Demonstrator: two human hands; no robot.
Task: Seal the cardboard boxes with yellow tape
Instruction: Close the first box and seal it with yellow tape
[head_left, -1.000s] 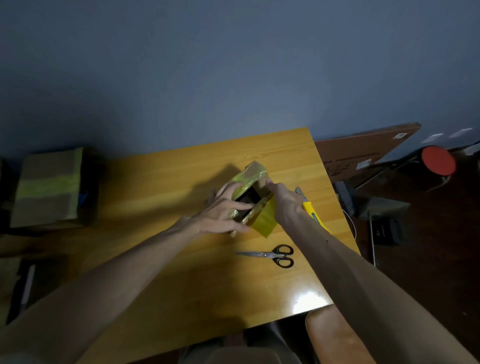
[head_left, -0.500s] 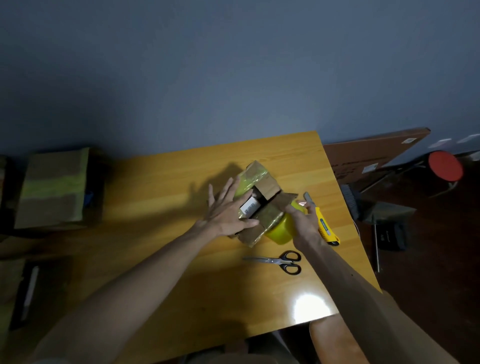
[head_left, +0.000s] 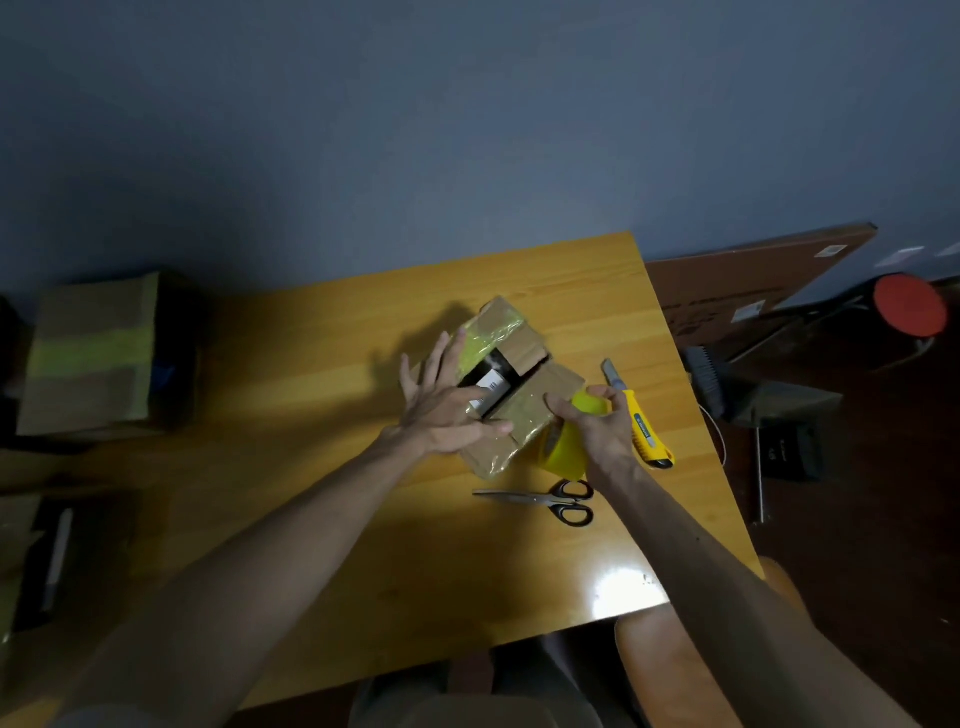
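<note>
A small cardboard box (head_left: 519, 338) lies on the wooden table (head_left: 322, 374), its top flaps apart and a dark item with a white label showing inside. Old yellow tape covers parts of its flaps. My left hand (head_left: 447, 405) lies flat on the box's near-left side with fingers spread. My right hand (head_left: 597, 431) grips a roll of yellow tape (head_left: 563, 449) just right of the box's near corner.
A yellow utility knife (head_left: 641, 423) lies right of the tape roll, and black-handled scissors (head_left: 550, 501) lie in front of it. A taped cardboard box (head_left: 93, 353) stands at the far left. Boards and a red stool (head_left: 909, 306) are beyond the table's right edge.
The box flaps, held together a second ago, have sprung apart. My left hand flattened onto the box; my right hand came off it and picked up the tape roll.
</note>
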